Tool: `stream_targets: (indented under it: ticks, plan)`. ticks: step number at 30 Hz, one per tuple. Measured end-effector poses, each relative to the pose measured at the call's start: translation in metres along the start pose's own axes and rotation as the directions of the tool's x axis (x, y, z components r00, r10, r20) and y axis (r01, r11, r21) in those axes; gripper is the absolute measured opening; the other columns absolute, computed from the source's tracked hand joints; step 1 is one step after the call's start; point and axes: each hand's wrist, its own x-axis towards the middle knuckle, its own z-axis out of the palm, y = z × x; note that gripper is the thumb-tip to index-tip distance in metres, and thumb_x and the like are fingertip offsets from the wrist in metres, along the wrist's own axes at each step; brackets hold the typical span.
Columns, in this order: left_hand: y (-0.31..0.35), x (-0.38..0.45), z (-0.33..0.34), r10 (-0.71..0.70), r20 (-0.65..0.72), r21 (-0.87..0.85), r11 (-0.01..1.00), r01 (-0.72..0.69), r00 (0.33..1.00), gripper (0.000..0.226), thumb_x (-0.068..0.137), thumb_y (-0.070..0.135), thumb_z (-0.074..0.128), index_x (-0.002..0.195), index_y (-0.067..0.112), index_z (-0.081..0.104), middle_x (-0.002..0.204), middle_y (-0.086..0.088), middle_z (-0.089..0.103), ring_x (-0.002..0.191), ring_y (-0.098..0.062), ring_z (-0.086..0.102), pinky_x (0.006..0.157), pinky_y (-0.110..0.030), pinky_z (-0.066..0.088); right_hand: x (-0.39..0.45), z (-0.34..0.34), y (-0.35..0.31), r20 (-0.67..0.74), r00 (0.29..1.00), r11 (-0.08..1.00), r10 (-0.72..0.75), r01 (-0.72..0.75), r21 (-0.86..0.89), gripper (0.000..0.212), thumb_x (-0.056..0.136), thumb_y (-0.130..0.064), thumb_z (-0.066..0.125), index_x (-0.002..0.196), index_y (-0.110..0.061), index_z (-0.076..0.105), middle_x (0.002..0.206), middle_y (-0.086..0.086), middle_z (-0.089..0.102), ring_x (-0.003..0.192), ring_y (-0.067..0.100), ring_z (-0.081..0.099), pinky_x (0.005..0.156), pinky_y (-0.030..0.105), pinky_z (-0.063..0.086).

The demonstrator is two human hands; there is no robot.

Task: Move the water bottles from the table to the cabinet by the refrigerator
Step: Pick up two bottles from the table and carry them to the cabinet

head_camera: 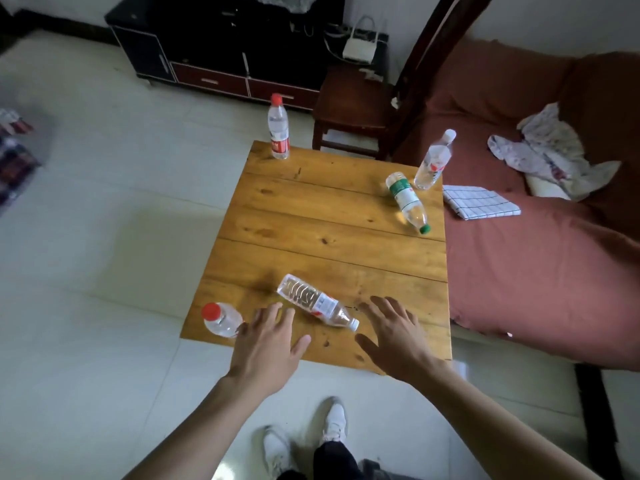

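- Water bottles: five sit on the wooden worktop (311, 216). The nearest, a clear lying bottle (317, 302), rests on its side between the two hands, white cap toward the right hand.
- An upright red-capped bottle (221, 318) stands at the near left corner, just beside the left hand (268, 336).
- The left fingers (277, 311) are spread and straight, holding nothing; the right hand (393, 332) is the same, hovering near the cap end.
- My judgement: the step is the first pick-up. Wrap the right hand round the lying bottle's ribbed body rather than its tapered neck, since it may roll; the left can take the corner bottle by its shoulder.
- Farther off: a green-capped bottle (408, 201) lies on its side beside a tilted-looking white-capped bottle (433, 161) at the right edge; another red-capped one (278, 128) stands at the far corner.
- The target cabinet is not identifiable here.
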Motion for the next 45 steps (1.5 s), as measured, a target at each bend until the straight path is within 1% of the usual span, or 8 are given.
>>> stream_targets:
  ticks: [10,17,23,29,33,37,40,45]
  plan:
    - [-0.009,0.036,0.112,0.013,0.112,-0.008,1.0,-0.012,0.994,0.06,0.098,0.057,0.036,0.147,0.024,0.03,0.158,-0.002,0.023,0.14,-0.026,0.028,0.107,-0.041,0.034,0.03,0.104,0.023,-0.003,0.999,0.998,0.034,-0.034,0.057,0.066,0.091,-0.04,0.059,0.148,-0.026,0.029,0.159,0.004,0.023,0.143,0.029,0.025,0.108,0.05,0.039]
    - [-0.021,0.045,0.137,0.005,0.084,-0.07,0.998,0.001,0.996,0.058,0.096,0.058,0.038,0.145,0.025,0.033,0.155,0.002,0.029,0.137,-0.023,0.033,0.106,-0.039,0.037,0.065,0.157,0.036,-0.039,0.997,0.991,0.065,-0.06,0.115,0.068,0.087,-0.032,0.064,0.147,-0.025,0.034,0.151,0.004,0.036,0.135,0.029,0.037,0.102,0.047,0.044]
    - [-0.033,0.053,0.142,0.005,0.069,-0.085,0.996,0.0,0.998,0.053,0.097,0.057,0.039,0.14,0.026,0.038,0.151,0.005,0.033,0.133,-0.021,0.038,0.102,-0.037,0.042,0.081,0.182,0.046,-0.108,0.986,0.967,0.129,-0.101,0.234,0.057,0.083,-0.022,0.072,0.135,-0.019,0.048,0.134,0.003,0.054,0.119,0.028,0.053,0.094,0.041,0.048]
    - [-0.04,0.058,0.15,-0.019,0.072,-0.116,0.993,0.027,0.997,0.05,0.097,0.055,0.041,0.138,0.027,0.041,0.147,0.006,0.038,0.131,-0.021,0.04,0.101,-0.04,0.041,0.095,0.188,0.053,-0.125,0.962,0.858,0.242,-0.152,0.49,0.038,0.08,-0.018,0.073,0.116,-0.015,0.061,0.11,0.0,0.07,0.098,0.02,0.064,0.075,0.026,0.046]
    - [-0.043,0.057,0.149,-0.012,0.083,-0.125,0.992,0.023,0.997,0.047,0.097,0.054,0.042,0.136,0.029,0.042,0.145,0.009,0.04,0.129,-0.018,0.041,0.102,-0.04,0.041,0.092,0.185,0.051,-0.109,0.949,0.769,0.295,-0.168,0.617,0.029,0.078,-0.019,0.077,0.104,-0.016,0.065,0.092,-0.009,0.067,0.083,0.008,0.062,0.063,0.008,0.04]
    - [-0.041,0.055,0.14,0.001,0.067,-0.136,0.991,0.008,0.998,0.046,0.096,0.055,0.042,0.134,0.028,0.044,0.142,0.01,0.042,0.128,-0.017,0.043,0.101,-0.039,0.041,0.079,0.166,0.051,-0.17,0.943,0.745,0.287,-0.108,0.659,0.032,0.075,-0.021,0.08,0.103,-0.021,0.064,0.093,-0.013,0.068,0.085,0.004,0.063,0.07,0.024,0.052]
    - [-0.034,0.058,0.128,0.012,0.057,-0.128,0.992,-0.005,0.998,0.046,0.096,0.053,0.043,0.134,0.028,0.044,0.141,0.009,0.042,0.129,-0.019,0.041,0.101,-0.04,0.039,0.07,0.138,0.046,-0.25,0.926,0.733,0.283,-0.04,0.679,0.033,0.075,-0.019,0.081,0.103,-0.02,0.063,0.097,-0.012,0.067,0.087,0.008,0.063,0.076,0.029,0.053]
    - [-0.024,0.068,0.109,0.022,0.015,-0.124,0.992,-0.02,1.0,0.042,0.094,0.054,0.045,0.128,0.028,0.046,0.136,0.008,0.044,0.127,-0.02,0.043,0.1,-0.041,0.038,0.07,0.091,0.027,-0.37,0.907,0.792,0.201,0.072,0.607,0.033,0.076,-0.02,0.08,0.104,-0.021,0.064,0.101,-0.005,0.066,0.088,0.011,0.06,0.076,0.021,0.047]
